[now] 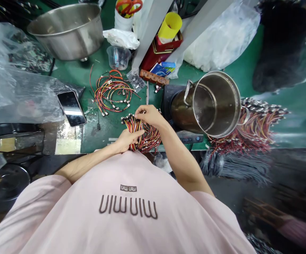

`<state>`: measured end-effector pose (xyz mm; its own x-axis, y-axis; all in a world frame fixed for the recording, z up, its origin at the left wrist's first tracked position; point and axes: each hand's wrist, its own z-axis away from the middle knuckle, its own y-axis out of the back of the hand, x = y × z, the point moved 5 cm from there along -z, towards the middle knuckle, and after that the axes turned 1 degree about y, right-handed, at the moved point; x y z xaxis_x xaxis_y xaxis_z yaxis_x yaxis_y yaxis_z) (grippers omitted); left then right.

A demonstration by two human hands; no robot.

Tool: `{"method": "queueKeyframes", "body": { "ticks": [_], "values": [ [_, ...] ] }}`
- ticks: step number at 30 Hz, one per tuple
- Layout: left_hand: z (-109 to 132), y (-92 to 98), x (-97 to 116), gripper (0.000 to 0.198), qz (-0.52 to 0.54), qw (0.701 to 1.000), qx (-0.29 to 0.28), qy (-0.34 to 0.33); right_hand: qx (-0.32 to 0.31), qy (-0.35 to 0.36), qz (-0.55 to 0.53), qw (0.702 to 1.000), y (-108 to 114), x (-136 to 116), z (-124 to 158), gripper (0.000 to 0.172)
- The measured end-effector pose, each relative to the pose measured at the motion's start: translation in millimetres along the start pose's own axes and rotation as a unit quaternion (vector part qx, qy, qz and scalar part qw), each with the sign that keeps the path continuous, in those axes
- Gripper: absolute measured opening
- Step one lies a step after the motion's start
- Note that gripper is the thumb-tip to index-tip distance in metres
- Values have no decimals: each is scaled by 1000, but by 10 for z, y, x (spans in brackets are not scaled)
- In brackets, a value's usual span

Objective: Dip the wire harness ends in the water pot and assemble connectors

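A thick bundle of red, yellow and black wires (150,138) with small connectors lies at the table's front edge, close to my body. My left hand (128,139) is wrapped round the bundle's left side, thumb across the top. Over the connector ends, my right hand (150,115) has its fingers bent together in a pinch; what they hold is too small to make out. Behind the hands, a loose coil of similar wires (113,92) rests on the green table.
A tall metal pot (216,106) stands right of my hands, with more wire bundles (250,127) beyond it. On the left are a phone (71,108) and plastic bags (23,95). At the back sit a steel basin (68,33), a clear cup (118,58) and a red tin (155,54).
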<state>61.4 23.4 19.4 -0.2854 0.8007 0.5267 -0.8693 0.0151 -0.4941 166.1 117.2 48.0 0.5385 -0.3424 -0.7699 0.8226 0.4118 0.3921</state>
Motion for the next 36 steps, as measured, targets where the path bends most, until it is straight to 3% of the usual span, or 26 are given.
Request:
{"method": "queueKeyframes", "body": {
  "ticks": [3,8,12,17,22,26,31,34,36],
  "values": [
    [-6,-10,9,48,11,1000,-7,5,4,-15,-8,1000,-21,19,-43,3],
    [-12,4,33,40,19,1000,8,2,-13,60,0,998,21,21,-75,17],
    [-20,15,34,34,14,1000,8,4,9,97,-8,995,145,62,-61,28],
    [-26,28,37,18,17,1000,10,5,32,97,-51,993,238,126,-30,25],
    [-45,65,35,20,85,996,-17,19,75,101,-76,989,265,175,78,17],
    [-70,132,80,15,162,986,-17,31,39,98,-54,993,85,266,236,27],
    [-86,213,192,16,216,976,-1,18,-17,120,-79,989,-321,375,405,42],
    [-93,260,226,17,219,976,-2,1,-41,141,-66,987,-516,377,486,41],
    [-92,292,218,20,207,978,5,-7,-21,141,-46,989,-574,356,538,38]
  ]
}}
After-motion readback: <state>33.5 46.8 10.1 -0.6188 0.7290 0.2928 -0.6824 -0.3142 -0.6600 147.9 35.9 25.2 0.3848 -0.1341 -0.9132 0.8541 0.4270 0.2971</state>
